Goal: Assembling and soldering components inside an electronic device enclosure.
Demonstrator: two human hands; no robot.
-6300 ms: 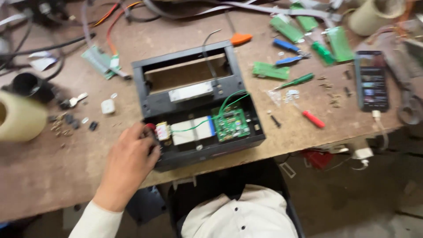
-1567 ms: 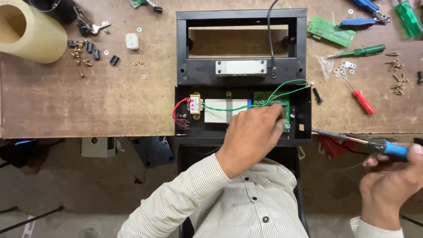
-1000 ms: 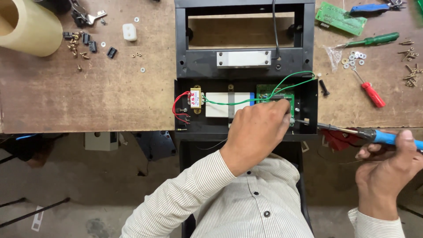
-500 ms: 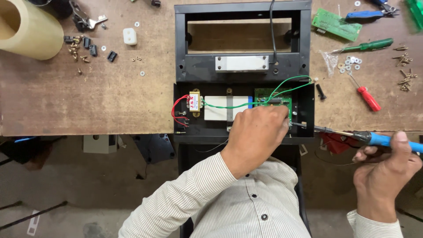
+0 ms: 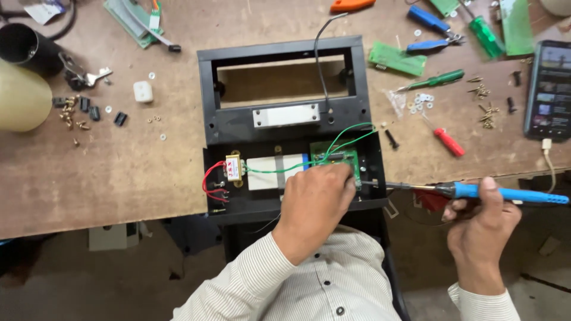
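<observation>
From the head camera we look straight down on a wooden counter (image 5: 119,172) with an open black device case (image 5: 285,125) at the centre. Our left hand (image 5: 312,205) rests inside the case's lower compartment, its curled fingers pressing on the green circuit board (image 5: 339,159) at about 5 o'clock from the case's middle; we cannot tell whether it pinches anything beneath. Our right hand (image 5: 482,223), at 4 o'clock and well apart from the left, is clamped around the blue handle of a soldering iron (image 5: 476,191), whose metal tip points toward 9 o'clock and reaches the case's right wall just beside the board. Green wires (image 5: 351,134) arc from the board, and 1 runs left across a white block (image 5: 276,172) to a small transformer (image 5: 233,169) with red wires.

At 3 o'clock a red-handled screwdriver (image 5: 446,141) lies near loose washers (image 5: 419,101); at 2 o'clock lie a green screwdriver (image 5: 437,79) and blue pliers (image 5: 431,32). A phone (image 5: 547,89) sits at the far right. At 9 o'clock a tape roll (image 5: 21,104) stands near scattered screws (image 5: 74,113).
</observation>
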